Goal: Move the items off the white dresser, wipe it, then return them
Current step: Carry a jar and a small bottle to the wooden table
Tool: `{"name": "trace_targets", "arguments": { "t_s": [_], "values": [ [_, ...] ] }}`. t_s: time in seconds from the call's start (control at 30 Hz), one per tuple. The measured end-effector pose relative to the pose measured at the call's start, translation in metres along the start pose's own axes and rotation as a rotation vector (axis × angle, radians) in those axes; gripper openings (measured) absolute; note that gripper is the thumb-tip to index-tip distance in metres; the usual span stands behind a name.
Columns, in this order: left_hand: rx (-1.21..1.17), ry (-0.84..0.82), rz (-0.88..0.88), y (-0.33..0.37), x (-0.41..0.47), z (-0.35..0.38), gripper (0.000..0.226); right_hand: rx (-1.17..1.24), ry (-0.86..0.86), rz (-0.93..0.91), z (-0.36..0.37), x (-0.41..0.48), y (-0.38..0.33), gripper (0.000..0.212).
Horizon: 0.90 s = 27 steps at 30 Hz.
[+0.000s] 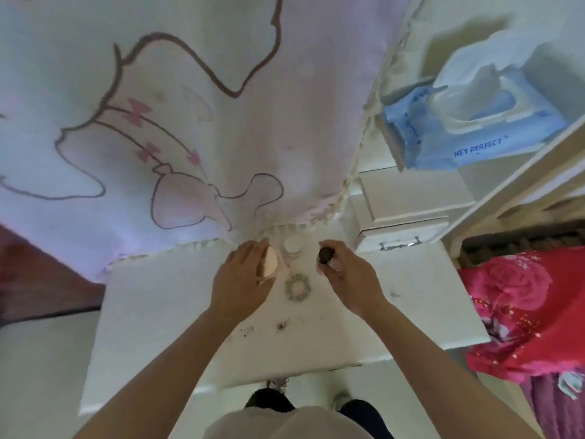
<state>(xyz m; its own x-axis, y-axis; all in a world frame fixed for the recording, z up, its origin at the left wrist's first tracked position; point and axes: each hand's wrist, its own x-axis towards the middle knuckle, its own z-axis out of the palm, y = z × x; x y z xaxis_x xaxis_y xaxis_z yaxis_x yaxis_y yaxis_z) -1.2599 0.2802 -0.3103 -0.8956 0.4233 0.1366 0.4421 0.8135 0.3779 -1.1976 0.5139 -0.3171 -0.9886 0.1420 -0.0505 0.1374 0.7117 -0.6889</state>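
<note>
**Dusty white dresser [152, 312], both hands gripping**

Near its back edge, my left hand [240, 280] curls round a peach oval item [271, 261] and my right hand [351, 277] grips a dark-capped bottle [324, 255]. 1 white jar [293, 245] stands between them, with a scrunchie [298, 288] just in front.

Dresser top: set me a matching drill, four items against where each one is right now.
Things:
1 peach egg-shaped item
2 dark-capped item
3 white jar
4 blue wipes pack

Places:
A on the shelf at the right
B held by the left hand
C standing on the dresser between the hands
D held by the right hand

Pairs: 1-B, 2-D, 3-C, 4-A.
</note>
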Motion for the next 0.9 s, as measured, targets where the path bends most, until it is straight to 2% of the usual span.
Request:
{"name": "trace_targets", "arguments": {
  "t_s": [0.17,0.37,0.6,0.77,0.9],
  "values": [
    [0.063,0.208,-0.337,-0.011,-0.131,-0.064,0.081,0.070,-0.164,-0.251,0.030,-0.012,-0.067,0.038],
    [0.183,0.489,-0.694,-0.022,-0.282,-0.158,0.080,0.196,-0.318,-0.583,0.103,-0.073,-0.206,0.037],
    [0.293,0.721,-1.125,-0.052,-0.501,-0.247,0.085,0.238,-0.573,-0.962,0.218,-0.206,-0.382,0.037],
    [0.391,0.841,-1.324,-0.077,-0.667,-0.293,0.088,0.223,-0.699,-1.137,0.317,-0.323,-0.490,0.043],
    [0.398,0.891,-1.476,-0.096,-0.765,-0.323,0.090,0.238,-0.805,-1.254,0.380,-0.402,-0.553,0.045]
  ]
}}
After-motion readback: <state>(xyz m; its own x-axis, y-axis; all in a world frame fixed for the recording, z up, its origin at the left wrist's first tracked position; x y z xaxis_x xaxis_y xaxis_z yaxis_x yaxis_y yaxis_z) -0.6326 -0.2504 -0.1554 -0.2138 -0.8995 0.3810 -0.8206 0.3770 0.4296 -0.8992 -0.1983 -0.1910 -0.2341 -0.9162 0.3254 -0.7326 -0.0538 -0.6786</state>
